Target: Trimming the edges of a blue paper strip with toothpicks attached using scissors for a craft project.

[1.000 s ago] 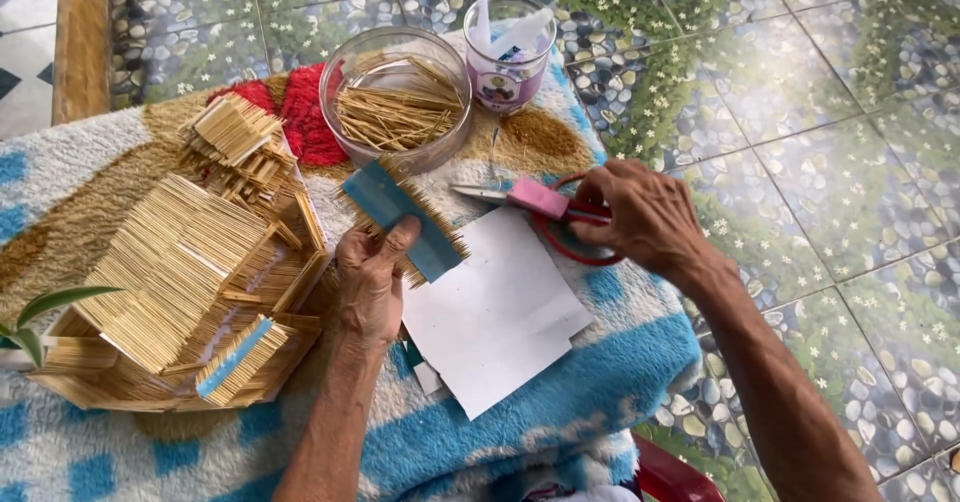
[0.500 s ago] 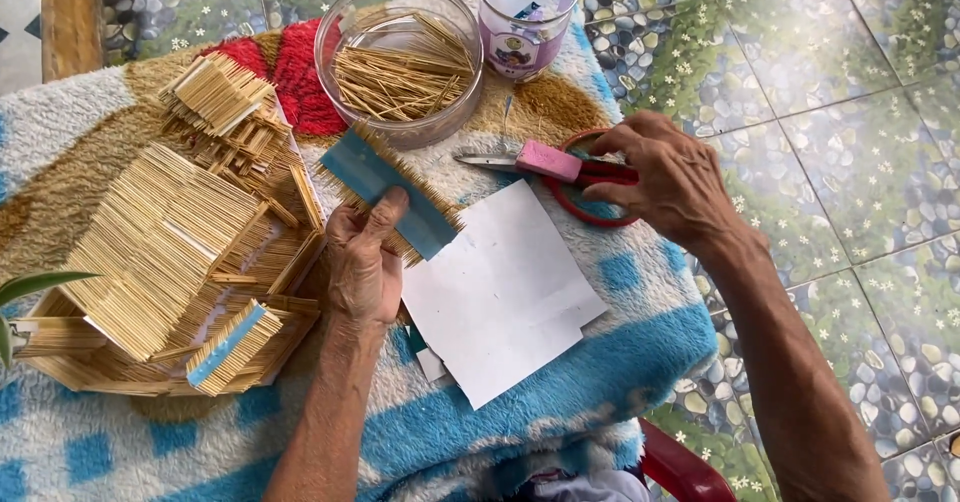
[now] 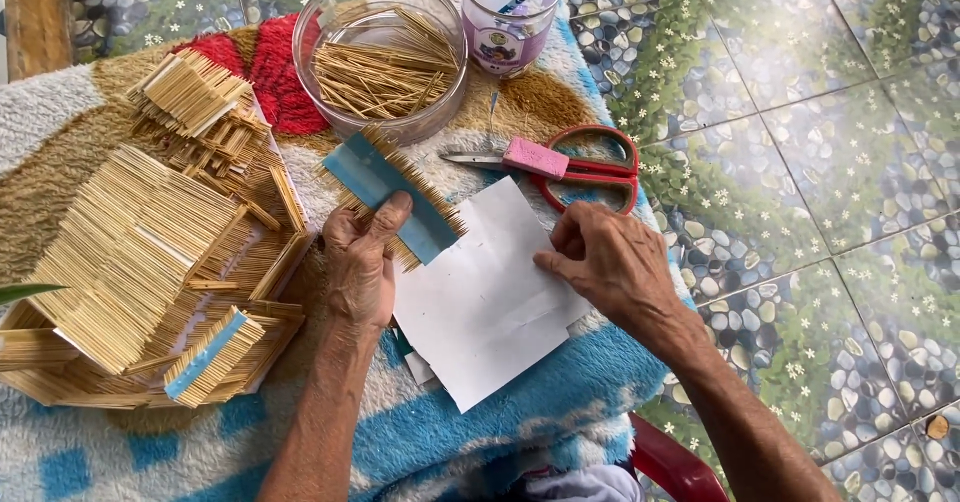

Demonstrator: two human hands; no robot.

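Pebble-patterned floor tiles (image 3: 820,122) with small white flowers fill the right side of the view, and beside them a desk lies under a fluffy blanket (image 3: 480,422) in blue, white, brown and red.

On the blanket's left stands the biggest piece, a little house model (image 3: 130,262) built from rows of thin wooden sticks, with a sloped stick roof and a loose stick panel with a blue stripe leaning at its front. A white sheet of paper (image 3: 490,312) lies in the middle, right of the model. At the far edge sits a clear round bowl (image 3: 385,52) full of loose sticks, and just right of it a small clear cup (image 3: 510,22) holding white bits.

The left hand (image 3: 360,262) rests flat, thumb and fingers pressing down on a strip of sticks glued to blue tape (image 3: 395,197), which lies slanted between the bowl and the paper, its lower end touching the paper's top corner. The right hand (image 3: 610,262) sits on the paper's right edge with fingers curled loosely, fingertips touching the sheet and grasping nothing.

Red-handled scissors (image 3: 570,167) lie closed just beyond the right hand, a pink eraser-like block (image 3: 535,157) resting on the blades.
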